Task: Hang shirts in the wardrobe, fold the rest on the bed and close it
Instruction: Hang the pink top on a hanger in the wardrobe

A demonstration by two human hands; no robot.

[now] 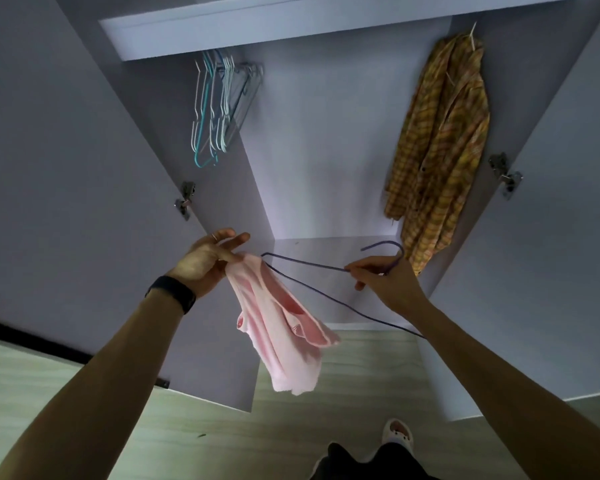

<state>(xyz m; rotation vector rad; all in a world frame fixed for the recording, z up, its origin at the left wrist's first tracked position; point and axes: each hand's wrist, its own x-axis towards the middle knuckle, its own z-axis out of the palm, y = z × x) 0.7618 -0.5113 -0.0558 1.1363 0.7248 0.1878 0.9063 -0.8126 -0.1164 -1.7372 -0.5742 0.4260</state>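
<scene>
Stands before the open wardrobe point(319, 150), with the left door point(66, 168) and the right door point(568, 237) both swung wide. Pinches the top edge of the pink shirt point(281, 327) with the left hand point(207, 259), thumb and lower fingers clamped on the cloth, two upper fingers stretched straight above it. Wears a black band point(172, 292) on that wrist and a thin ring on one finger. Lets the shirt hang loose and crumpled in the air, in front of the wardrobe's bottom edge and above the wooden floor point(84, 410). Grips the purple hanger point(305, 262) with the right hand point(383, 278), fingers curled together round the wire just under the hook, with the hook pointing up toward the right side of the wardrobe. Brings one shoulder end of the hanger against the top of the pink shirt, just beside the left fingers; cannot tell whether already inside the cloth or only touching it. Inside the wardrobe, high on the right, a yellow checked shirt point(440, 143) already hung on a pale hanger. High on the left, under the shelf point(257, 26), a bunch of empty hangers point(215, 109), white and teal, close together. At the bottom, one foot in a light slipper point(397, 433) on the floor.
</scene>
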